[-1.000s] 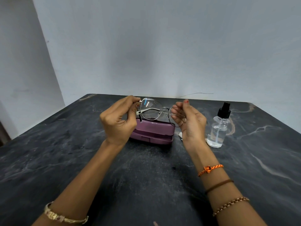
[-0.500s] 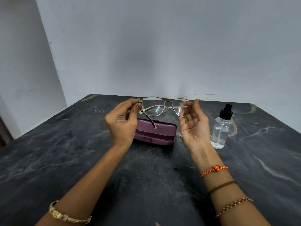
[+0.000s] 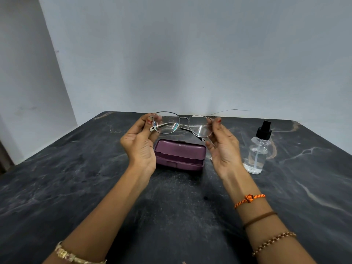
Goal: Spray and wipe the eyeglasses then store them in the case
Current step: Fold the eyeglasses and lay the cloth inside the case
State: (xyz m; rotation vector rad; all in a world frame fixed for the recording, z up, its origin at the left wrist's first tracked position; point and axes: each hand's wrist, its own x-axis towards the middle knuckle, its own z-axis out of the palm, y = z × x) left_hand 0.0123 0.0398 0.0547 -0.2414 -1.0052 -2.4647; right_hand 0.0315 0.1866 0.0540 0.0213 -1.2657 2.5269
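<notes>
Thin metal-framed eyeglasses (image 3: 182, 124) hang in the air above the table, lenses facing me, temples folded behind them. My left hand (image 3: 140, 143) pinches the left edge of the frame. My right hand (image 3: 222, 147) pinches the right edge with thumb and fingertips. Just below and behind the glasses a purple hard case (image 3: 180, 154) lies closed on the table. A clear spray bottle (image 3: 257, 149) with a black nozzle stands to the right of my right hand, with some clear liquid in it.
The dark marbled table (image 3: 57, 187) meets a pale wall at its far edge. A small white item (image 3: 211, 158) peeks out beside the case, mostly hidden by my right hand. A thin wire (image 3: 230, 110) lies along the table's back edge.
The glasses have turned level and square to me. My right hand has gone from an open palm near the lens to pinching the frame's right edge. Both hands rose slightly.
</notes>
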